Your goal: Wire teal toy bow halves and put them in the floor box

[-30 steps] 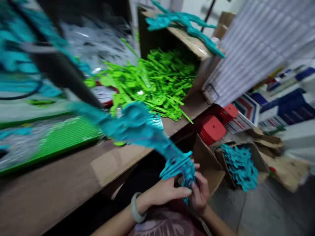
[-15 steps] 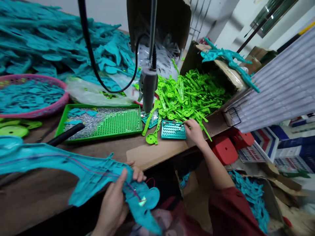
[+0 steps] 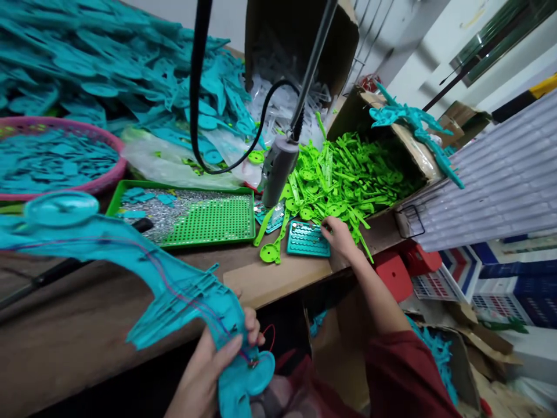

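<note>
At bench, left hand grips teal bundle; right hand touches tray.

I see bare table open before the green tray; the hanging tool, its cable and the held teal part crowd the middle.

Legible text, numbers, brands: none.
- Printed cartons, blue, red and white, low to the right of the green perforated tray: markings too small and blurred to read.
- Teal moulded strip, in front of the tray: no readable marking.
- Cardboard box, right of the tray: no readable label.
</note>
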A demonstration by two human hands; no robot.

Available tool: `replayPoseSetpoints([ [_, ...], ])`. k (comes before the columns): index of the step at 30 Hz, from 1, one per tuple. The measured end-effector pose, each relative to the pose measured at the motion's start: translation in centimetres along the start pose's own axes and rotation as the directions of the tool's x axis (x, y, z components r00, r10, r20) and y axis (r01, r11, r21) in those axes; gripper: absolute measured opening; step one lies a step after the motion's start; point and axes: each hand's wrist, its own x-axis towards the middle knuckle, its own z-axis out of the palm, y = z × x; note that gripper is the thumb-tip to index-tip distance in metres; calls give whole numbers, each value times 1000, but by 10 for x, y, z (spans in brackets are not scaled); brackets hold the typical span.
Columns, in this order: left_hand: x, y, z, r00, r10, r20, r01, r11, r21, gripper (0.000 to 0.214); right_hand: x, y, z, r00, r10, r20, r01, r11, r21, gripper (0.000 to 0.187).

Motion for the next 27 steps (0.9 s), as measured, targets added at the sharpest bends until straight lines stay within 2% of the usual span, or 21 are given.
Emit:
replayPoseSetpoints([
  [2,9,5,4,1000,-4,-14,5,1000,12,49,11,-6,-3,998,-36,46,37,999,-21,19],
  [4,20,13,8,1000,18,-14,-18,1000,-13,55,20,-12,-5,991,-78,107,82,996,-40,19],
  [7,30,27,10,995,67,68,-60,993,-104,63,27,-19,-3,979,-110,170,124,990,-72,19],
  [10,34,38,8,982,140,129,-116,977,-181,56,28,-20,-3,977,-129,169,147,985,-94,20],
  [13,33,42,5,978,156,136,-123,967,-225,47,20,-29,-10,984,-138,117,150,983,-102,19],
  [16,33,41,4,971,170,169,-128,964,-234,44,-5,-65,-24,973,-202,-117,213,972,95,14],
  [18,33,38,6,960,188,207,-142,965,-221,45,-27,-103,-32,907,-272,-323,371,878,303,8],
  [20,32,34,10,951,206,231,-164,968,-187,49,-44,-142,-37,837,-375,-399,524,757,391,4],
  [23,30,28,16,947,249,203,-234,968,-92,61,-53,-181,-39,735,-537,-414,672,660,336,8],
  [27,26,24,19,937,303,175,-308,951,2,66,-53,-188,-40,649,-667,-365,750,642,159,16],
])
